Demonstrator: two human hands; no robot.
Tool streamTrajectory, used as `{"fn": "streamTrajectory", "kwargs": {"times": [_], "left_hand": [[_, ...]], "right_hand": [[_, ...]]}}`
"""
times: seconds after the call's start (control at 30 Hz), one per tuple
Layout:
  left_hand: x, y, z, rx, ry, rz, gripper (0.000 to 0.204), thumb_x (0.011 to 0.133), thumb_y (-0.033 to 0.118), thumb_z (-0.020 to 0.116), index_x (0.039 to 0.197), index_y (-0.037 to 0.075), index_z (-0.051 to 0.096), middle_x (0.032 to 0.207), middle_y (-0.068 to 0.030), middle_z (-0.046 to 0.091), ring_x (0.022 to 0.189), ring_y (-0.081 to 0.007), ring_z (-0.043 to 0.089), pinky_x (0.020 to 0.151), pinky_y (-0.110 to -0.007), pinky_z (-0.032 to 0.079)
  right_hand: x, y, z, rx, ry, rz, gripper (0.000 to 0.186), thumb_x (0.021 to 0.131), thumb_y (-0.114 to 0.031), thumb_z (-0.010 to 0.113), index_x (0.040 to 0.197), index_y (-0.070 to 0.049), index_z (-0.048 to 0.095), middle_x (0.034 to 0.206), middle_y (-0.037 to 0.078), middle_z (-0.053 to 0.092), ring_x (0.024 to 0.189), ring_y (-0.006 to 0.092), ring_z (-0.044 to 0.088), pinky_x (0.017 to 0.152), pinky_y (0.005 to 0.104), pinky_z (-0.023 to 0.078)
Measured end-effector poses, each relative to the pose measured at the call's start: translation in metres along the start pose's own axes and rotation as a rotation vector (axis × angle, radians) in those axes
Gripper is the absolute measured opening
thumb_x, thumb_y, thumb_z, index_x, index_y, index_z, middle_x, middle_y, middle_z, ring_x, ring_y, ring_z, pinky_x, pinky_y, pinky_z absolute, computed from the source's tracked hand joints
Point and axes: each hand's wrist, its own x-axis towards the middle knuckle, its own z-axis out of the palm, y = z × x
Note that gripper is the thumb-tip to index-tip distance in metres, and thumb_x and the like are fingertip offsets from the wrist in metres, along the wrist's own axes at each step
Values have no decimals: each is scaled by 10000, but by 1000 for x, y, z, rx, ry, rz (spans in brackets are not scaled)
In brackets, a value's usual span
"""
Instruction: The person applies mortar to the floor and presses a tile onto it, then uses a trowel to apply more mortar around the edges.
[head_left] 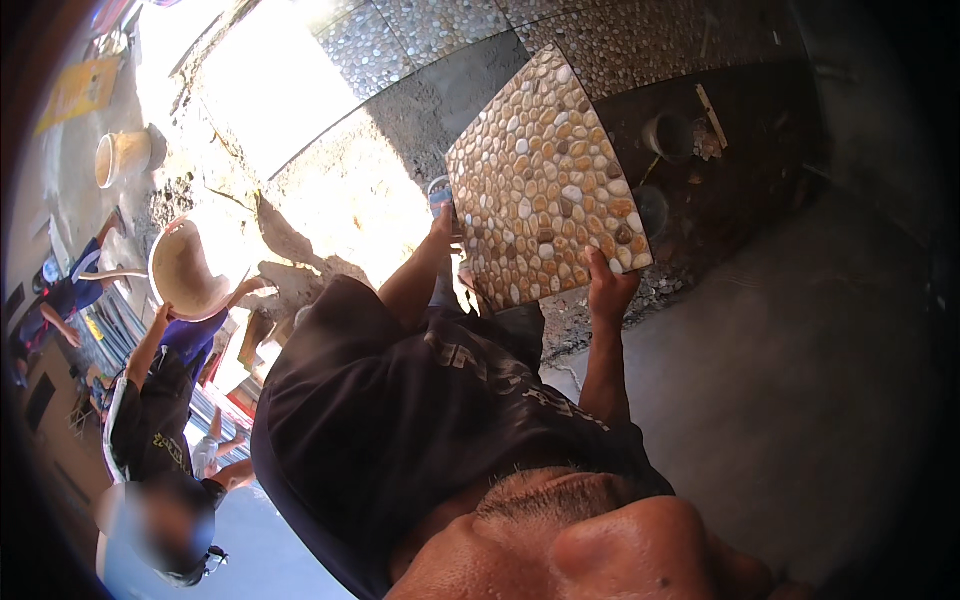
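A square tile (540,170) with a pebble pattern in tan, white and brown is held tilted in front of me. My left hand (443,228) grips it at the left edge, with fingers partly hidden behind it. A small grey-blue object (440,192) shows just beyond that hand; I cannot make out what it is. My right hand (608,280) holds the tile near the lower right corner, thumb on its face and fingers underneath.
Laid pebble-pattern tiles (400,40) border sunlit rough ground (330,190). A dark bucket (668,135) and wooden strip (710,115) lie right, a white bucket (120,160) left. A co-worker (150,420) holds a large basin (185,265); another person (55,310) is behind.
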Motion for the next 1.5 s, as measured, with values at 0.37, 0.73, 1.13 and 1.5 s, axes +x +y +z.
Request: {"fn": "streamTrajectory", "kwargs": {"times": [0.37, 0.73, 1.13, 1.5], "left_hand": [[-4, 48, 8, -486, 477, 256, 472, 988, 475, 422, 975, 48, 625, 659, -27, 514, 493, -155, 457, 432, -359, 441], [55, 69, -12, -38, 919, 432, 459, 983, 400, 434, 978, -5, 652, 786, -106, 657, 677, -217, 607, 638, -364, 486], [278, 121, -40, -83, 937, 623, 432, 974, 357, 417, 837, -14, 592, 717, -117, 601, 603, -226, 558, 623, -387, 476], [392, 115, -27, -653, 545, 773, 336, 1003, 368, 432, 842, 87, 519, 606, -37, 497, 487, -147, 479, 426, -303, 414]], "right_hand": [[75, 80, -11, 375, -241, 251, 424, 868, -53, 693, 1255, -43, 520, 1129, 61, 603, 1040, 170, 597, 824, 300, 499], [236, 259, -37, 527, -854, 879, 693, 974, -584, 390, 1443, -76, 343, 1384, 110, 503, 1196, 256, 555, 932, 449, 508], [405, 445, 86, -22, -1081, 659, 595, 926, -352, 545, 1398, -40, 361, 1176, 55, 469, 842, 87, 375, 638, 247, 321], [439, 574, 132, 92, -974, 226, 412, 880, -156, 563, 1258, -8, 492, 1235, 68, 542, 1098, 167, 490, 978, 315, 340]]}}
